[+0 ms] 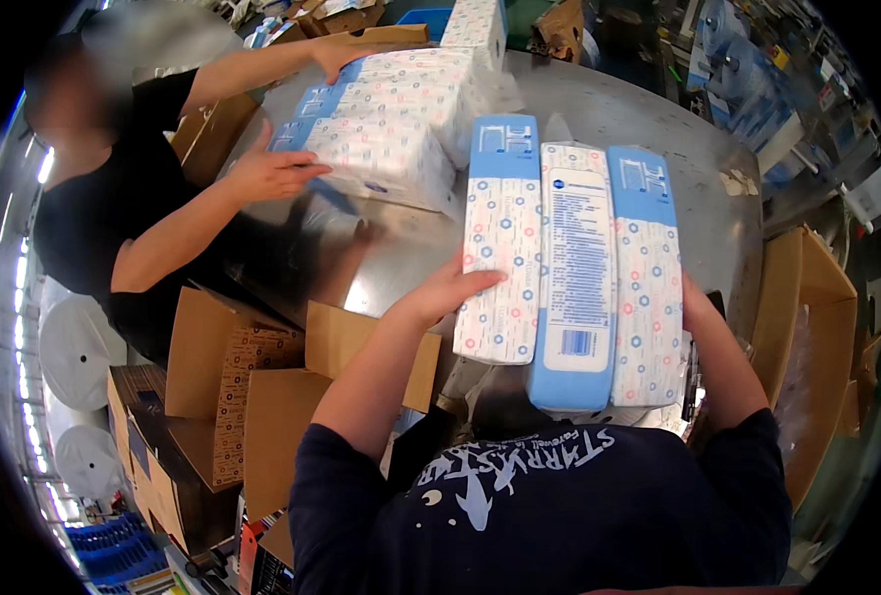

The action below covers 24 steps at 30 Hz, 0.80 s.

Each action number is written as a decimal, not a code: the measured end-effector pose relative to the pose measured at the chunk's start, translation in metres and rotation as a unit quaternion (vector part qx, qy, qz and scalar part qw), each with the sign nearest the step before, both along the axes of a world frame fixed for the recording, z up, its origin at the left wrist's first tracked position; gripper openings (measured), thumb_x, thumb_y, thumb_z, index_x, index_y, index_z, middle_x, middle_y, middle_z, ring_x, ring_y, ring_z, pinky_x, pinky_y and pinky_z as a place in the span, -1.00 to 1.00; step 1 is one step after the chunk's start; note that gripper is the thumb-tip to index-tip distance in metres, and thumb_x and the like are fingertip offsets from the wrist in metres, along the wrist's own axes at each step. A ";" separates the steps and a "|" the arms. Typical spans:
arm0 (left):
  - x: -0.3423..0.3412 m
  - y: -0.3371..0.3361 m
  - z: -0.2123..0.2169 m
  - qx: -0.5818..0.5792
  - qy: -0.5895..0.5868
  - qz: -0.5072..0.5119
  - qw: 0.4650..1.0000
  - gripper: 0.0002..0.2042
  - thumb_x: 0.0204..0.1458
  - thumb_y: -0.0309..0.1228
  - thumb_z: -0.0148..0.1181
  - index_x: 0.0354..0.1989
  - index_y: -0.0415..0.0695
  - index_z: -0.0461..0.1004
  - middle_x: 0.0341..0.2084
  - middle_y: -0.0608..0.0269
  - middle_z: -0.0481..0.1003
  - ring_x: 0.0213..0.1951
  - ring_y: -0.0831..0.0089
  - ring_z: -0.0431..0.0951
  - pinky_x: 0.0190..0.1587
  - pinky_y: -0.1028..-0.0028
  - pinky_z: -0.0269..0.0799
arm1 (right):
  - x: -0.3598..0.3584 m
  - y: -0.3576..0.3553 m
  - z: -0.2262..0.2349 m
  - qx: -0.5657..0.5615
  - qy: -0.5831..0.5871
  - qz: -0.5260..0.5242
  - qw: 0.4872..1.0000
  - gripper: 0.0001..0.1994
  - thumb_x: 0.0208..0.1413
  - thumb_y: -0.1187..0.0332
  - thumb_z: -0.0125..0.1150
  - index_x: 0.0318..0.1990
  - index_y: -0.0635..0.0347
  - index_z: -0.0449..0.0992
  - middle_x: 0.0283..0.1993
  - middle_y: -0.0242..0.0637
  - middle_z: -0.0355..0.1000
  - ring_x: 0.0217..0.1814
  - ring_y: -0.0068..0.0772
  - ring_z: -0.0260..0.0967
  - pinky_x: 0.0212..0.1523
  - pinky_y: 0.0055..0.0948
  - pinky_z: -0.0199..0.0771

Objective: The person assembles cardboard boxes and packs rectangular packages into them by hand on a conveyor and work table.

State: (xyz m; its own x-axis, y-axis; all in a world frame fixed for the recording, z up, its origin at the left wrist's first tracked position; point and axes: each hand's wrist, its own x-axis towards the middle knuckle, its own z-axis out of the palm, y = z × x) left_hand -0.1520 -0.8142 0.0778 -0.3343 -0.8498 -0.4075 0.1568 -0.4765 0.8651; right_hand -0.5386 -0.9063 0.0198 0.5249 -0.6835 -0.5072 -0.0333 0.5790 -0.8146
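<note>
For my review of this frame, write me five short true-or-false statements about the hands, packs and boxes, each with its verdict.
1. The left hand has its thumb on the left blue-and-white pack. True.
2. The middle pack has its blue end pointing away from the wearer, like its neighbours. False: the middle pack has its blue end toward the wearer.
3. The right hand is off the packs. False: the right hand is at the outer side of the right pack.
4. An open cardboard box stands on the wearer's right. True.
5. The co-worker's hands are both out of view. False: both show, at the patterned packs across the table.
</note>
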 end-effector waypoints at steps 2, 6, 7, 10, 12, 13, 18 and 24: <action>-0.007 0.012 0.007 -0.017 -0.019 0.018 0.999 -0.26 -0.02 -0.39 0.17 0.29 -0.27 -0.11 0.14 0.06 0.24 0.13 0.33 0.30 0.12 0.33 0.27 | 0.001 0.004 -0.003 0.042 -0.054 0.019 0.997 -0.20 0.11 -0.32 -0.29 0.27 0.16 0.14 0.24 -0.18 0.23 0.19 -0.33 0.28 0.11 -0.26 0.36; -0.022 0.057 0.024 -0.099 -0.048 0.112 0.988 -0.20 -0.10 -0.45 0.26 0.29 -0.22 -0.11 0.14 0.08 0.23 0.15 0.33 0.28 0.13 0.32 0.27 | 0.018 -0.007 -0.017 0.029 -0.099 0.015 0.995 -0.37 0.19 -0.10 -0.16 0.24 0.22 0.19 0.17 -0.15 0.30 0.13 -0.35 0.34 0.05 -0.32 0.41; -0.027 0.068 0.036 -0.117 -0.068 0.141 0.981 -0.19 -0.11 -0.47 0.27 0.29 -0.22 -0.11 0.14 0.08 0.23 0.15 0.33 0.28 0.12 0.32 0.28 | 0.029 -0.015 -0.007 0.011 -0.103 0.026 0.994 -0.42 0.21 -0.02 -0.12 0.22 0.24 0.21 0.15 -0.15 0.33 0.10 -0.35 0.36 0.03 -0.34 0.43; -0.024 0.095 0.093 -0.160 -0.187 0.213 0.946 -0.18 -0.22 -0.51 0.32 0.25 -0.25 -0.04 0.09 0.09 0.28 0.10 0.36 0.33 0.08 0.33 0.32 | 0.066 -0.028 0.050 -0.102 -0.110 0.030 0.988 -0.59 0.21 0.30 -0.05 0.16 0.31 0.28 0.05 -0.18 0.41 -0.05 -0.42 0.43 -0.07 -0.43 0.48; -0.011 0.123 0.152 -0.260 -0.252 0.286 0.887 -0.35 -0.28 -0.49 0.35 0.08 -0.30 0.25 -0.09 0.15 0.44 -0.07 0.38 0.46 -0.03 0.36 0.42 | 0.094 -0.025 0.080 -0.236 -0.082 0.034 0.968 -0.64 0.20 0.38 -0.06 0.11 0.33 0.33 0.07 -0.18 0.38 0.00 -0.39 0.38 0.01 -0.40 0.40; 0.012 0.143 0.175 -0.276 -0.283 0.281 0.874 -0.37 -0.29 -0.48 0.35 0.06 -0.29 0.27 -0.11 0.16 0.45 -0.11 0.40 0.48 -0.06 0.37 0.44 | 0.110 -0.007 0.078 -0.269 -0.126 0.086 0.951 -0.64 0.19 0.38 -0.05 0.11 0.34 0.33 0.08 -0.17 0.37 0.02 -0.37 0.35 0.04 -0.38 0.37; 0.066 0.270 0.265 -0.240 -0.225 0.390 0.860 -0.35 -0.12 -0.17 0.25 0.12 -0.30 0.22 -0.12 0.03 0.46 -0.15 0.25 0.54 -0.11 0.28 0.51 | 0.171 0.090 0.054 -0.506 -0.275 0.402 0.711 -0.63 0.07 0.39 0.20 0.04 0.29 0.40 0.01 -0.14 0.43 0.02 -0.24 0.37 0.02 -0.30 0.39; 0.070 0.408 0.075 0.136 -0.473 0.328 0.807 -0.65 0.05 -0.21 0.15 -0.06 -0.16 0.44 -0.31 0.23 0.53 -0.26 0.36 0.52 -0.16 0.36 0.40 | 0.172 0.162 0.121 -0.321 -0.121 0.769 0.540 -0.48 0.01 0.23 0.25 0.13 0.22 0.32 0.01 -0.11 0.42 -0.03 -0.24 0.39 -0.01 -0.33 0.36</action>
State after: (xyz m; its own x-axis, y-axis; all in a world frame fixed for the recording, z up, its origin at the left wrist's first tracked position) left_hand -0.0823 -0.4059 0.1531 0.7202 -0.5540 -0.4175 -0.2161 -0.7511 0.6239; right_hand -0.3666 -0.7445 0.1410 0.7198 0.6599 -0.2154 0.0788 -0.3859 -0.9192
